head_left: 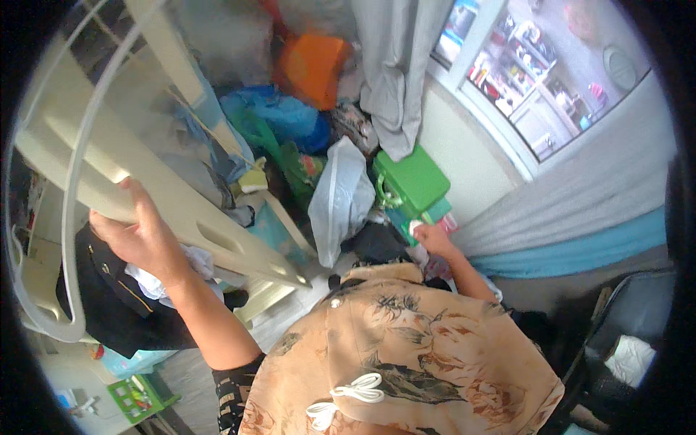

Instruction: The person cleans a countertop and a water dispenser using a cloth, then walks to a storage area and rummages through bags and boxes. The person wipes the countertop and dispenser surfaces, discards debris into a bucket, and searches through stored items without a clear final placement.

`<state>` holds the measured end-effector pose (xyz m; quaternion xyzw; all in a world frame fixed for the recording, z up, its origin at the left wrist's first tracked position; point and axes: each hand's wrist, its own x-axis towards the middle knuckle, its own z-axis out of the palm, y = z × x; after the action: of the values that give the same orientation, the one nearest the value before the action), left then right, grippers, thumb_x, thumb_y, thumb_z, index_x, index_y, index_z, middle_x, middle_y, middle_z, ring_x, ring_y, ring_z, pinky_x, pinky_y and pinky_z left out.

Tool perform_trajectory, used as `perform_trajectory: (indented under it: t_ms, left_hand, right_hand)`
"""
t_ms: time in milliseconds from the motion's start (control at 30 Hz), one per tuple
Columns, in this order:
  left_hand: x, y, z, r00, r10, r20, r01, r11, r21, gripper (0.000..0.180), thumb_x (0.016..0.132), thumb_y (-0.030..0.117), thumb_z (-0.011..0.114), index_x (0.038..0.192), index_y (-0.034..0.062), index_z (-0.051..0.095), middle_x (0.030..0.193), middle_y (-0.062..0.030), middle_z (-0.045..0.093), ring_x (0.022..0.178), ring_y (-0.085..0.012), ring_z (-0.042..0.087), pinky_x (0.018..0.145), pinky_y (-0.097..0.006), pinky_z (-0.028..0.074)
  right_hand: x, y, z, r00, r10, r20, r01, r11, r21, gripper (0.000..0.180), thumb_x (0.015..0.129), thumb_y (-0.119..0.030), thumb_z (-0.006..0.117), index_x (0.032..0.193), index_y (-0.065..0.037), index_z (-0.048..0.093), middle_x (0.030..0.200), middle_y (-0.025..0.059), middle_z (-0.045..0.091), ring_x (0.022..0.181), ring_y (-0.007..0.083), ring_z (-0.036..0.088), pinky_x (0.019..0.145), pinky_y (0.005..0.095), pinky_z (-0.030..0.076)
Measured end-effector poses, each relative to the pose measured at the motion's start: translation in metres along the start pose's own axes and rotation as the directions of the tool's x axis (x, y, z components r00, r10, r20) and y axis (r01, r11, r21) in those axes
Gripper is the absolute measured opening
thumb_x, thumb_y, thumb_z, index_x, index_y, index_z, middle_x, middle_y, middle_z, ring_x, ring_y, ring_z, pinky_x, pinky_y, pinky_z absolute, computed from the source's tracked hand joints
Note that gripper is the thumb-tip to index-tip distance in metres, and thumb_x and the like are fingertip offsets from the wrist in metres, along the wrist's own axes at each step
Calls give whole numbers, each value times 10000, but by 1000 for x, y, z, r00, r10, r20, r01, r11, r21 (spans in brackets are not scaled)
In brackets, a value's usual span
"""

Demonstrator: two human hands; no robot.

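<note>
At the left, my left hand (138, 239) grips the edge of a long cream panel (109, 192), thumb on its upper side. A black garment or bag (101, 297) with a gold zip and a crumpled white cloth (196, 264) lie just beneath that hand. My right hand (433, 241) is closed beside a green case (413, 181) with a handle. Something small and white shows at its fingertips, too small to name. A translucent white plastic bag (342, 199) stands left of the case. My patterned tan garment (406, 348) fills the lower middle.
Blue bags (283, 119) and an orange box (312, 69) are piled at the back. A grey curtain (395, 65) hangs beside a window (522, 80). At lower left stands a green basket (138, 399); a black chair (638, 319) is at right. A white curved tube (72, 188) crosses the left.
</note>
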<state>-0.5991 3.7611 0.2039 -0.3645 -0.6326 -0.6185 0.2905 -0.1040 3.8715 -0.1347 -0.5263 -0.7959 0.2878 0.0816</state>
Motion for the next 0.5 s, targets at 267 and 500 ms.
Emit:
perform_trajectory:
  t_ms: [267, 500]
  left_hand:
    - [-1, -2, -6, 1000, 24, 5, -25, 995, 97, 243, 828, 76, 700, 1051, 32, 613, 1033, -152, 570, 1020, -317, 512, 939, -411, 375]
    - [-2, 6, -11, 999, 24, 31, -27, 994, 104, 229, 828, 61, 694, 1042, 29, 618, 1055, -155, 551, 1028, -321, 497, 939, -404, 373]
  right_hand:
    - [60, -45, -22, 979, -159, 131, 169, 983, -75, 373, 918, -363, 568, 1122, -65, 662, 975, 181, 696, 883, 348, 668, 793, 427, 519]
    - [94, -63, -61, 948, -220, 231, 238, 970, -56, 336, 908, -346, 581, 1098, -81, 661, 1003, 170, 690, 916, 369, 652, 805, 444, 518]
